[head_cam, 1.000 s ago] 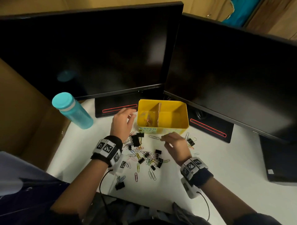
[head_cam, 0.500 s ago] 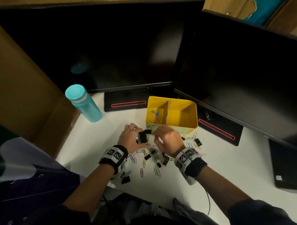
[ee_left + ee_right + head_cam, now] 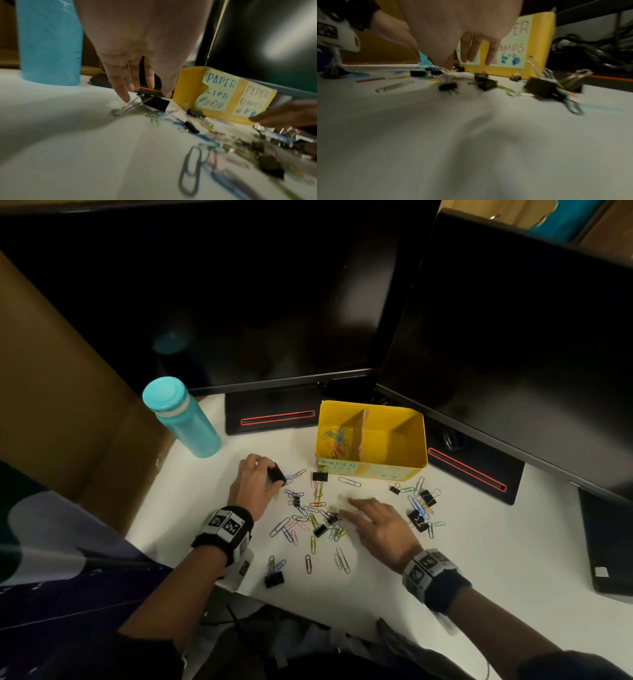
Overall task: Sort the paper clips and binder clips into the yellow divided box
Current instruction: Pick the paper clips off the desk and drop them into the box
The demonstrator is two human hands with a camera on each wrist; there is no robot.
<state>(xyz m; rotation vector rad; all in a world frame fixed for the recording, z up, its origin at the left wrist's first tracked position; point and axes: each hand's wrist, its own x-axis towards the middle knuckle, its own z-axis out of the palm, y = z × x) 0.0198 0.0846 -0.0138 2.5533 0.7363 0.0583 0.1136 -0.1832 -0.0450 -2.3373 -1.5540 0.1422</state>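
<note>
On the white desk [image 3: 479, 542], right hand [image 3: 380, 525] has spread flat; left hand [image 3: 253, 484] pinches a binder clip [image 3: 276, 474].

Open-topped yellow divided box [image 3: 371, 463] upright at the back of the white counter [image 3: 479, 542], coloured wire paper clips [image 3: 337, 441] heaped in its left compartment. More paper clips and small black metal binder clips [image 3: 320, 529] strewn in front; one large black binder clip [image 3: 276, 473] pinched in left hand [image 3: 251, 486].

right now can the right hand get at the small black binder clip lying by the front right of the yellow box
Probably yes. The right hand is open and holds nothing, and the binder clip lies just beyond it on bare desk, with only loose paper clips nearby.
</note>
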